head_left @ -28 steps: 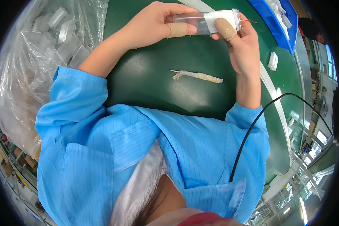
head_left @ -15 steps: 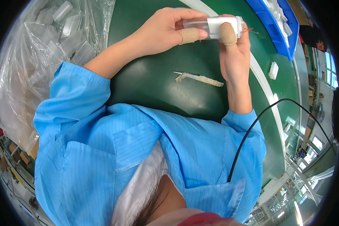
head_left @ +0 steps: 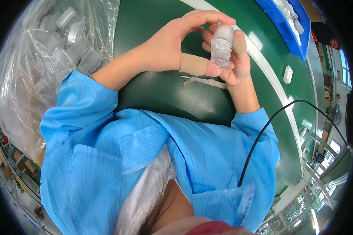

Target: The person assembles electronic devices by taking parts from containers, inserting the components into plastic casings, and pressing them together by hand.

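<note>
Clear plastic case [head_left: 221, 49] held between left hand [head_left: 166, 49] and right hand [head_left: 240, 58]

The left hand is spread in a wide curve, its forefinger across the upper end of the case and its thumb, banded with a tan wrap [head_left: 193, 64], at the lower end. The right hand is closed around the same case, fingers behind it and the other wrapped thumb [head_left: 239, 43] along its right side. What the case contains, if anything, I cannot tell from this angle.

Just below the grip, a pointed tool [head_left: 206, 81] with a wrapped handle lies on the green table [head_left: 161, 94], its handle end hidden by the right hand. Lower still is the person's blue smock [head_left: 211, 149]. Right of the grip a pale strip [head_left: 277, 84] curves along the tabletop; beyond that lies a small white part [head_left: 288, 74]. Farther to the upper right stands a blue bin [head_left: 280, 27] holding white pieces [head_left: 291, 15]. Well left of the grip, a transparent bag [head_left: 19, 102] bulges with clear plastic pieces [head_left: 76, 32].
</note>
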{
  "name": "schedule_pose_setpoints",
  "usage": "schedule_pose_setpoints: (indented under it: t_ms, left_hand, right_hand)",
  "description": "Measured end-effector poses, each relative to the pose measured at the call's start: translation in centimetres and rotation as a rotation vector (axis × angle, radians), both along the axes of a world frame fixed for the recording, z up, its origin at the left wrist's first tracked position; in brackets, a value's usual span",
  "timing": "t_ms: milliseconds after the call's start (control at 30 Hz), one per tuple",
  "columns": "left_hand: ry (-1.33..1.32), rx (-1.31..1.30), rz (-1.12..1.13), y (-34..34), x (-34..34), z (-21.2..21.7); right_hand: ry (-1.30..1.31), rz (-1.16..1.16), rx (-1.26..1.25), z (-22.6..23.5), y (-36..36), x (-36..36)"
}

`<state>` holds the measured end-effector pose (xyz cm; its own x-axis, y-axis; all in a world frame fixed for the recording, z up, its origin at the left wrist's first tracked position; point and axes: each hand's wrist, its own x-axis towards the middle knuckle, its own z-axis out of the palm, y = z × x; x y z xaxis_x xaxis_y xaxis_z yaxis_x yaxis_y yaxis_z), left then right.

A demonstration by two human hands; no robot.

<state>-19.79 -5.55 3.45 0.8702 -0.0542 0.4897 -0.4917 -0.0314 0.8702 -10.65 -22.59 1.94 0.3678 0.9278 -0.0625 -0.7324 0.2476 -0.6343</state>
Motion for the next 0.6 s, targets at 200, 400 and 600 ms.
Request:
schedule_pose_setpoints:
  t_ms: [200, 400, 600]
  left_hand:
    - [0.069, -0.14, -0.142, 0.0, -0.4, 1.8]
    - [0.407, -0.541, -0.168, 3.2, 0.7, -0.6]
    - [0.531, -0.53, -0.144, 3.0, 1.5, -0.3]
  right_hand:
    - [-0.077, -0.053, -0.138, 0.8, -0.4, -0.6]
    - [-1.455, 0.029, -0.579, 4.0, -1.8, -1.2]
    - [-1.82, -0.012, -0.368, 2.2, -3.1, -4.5]
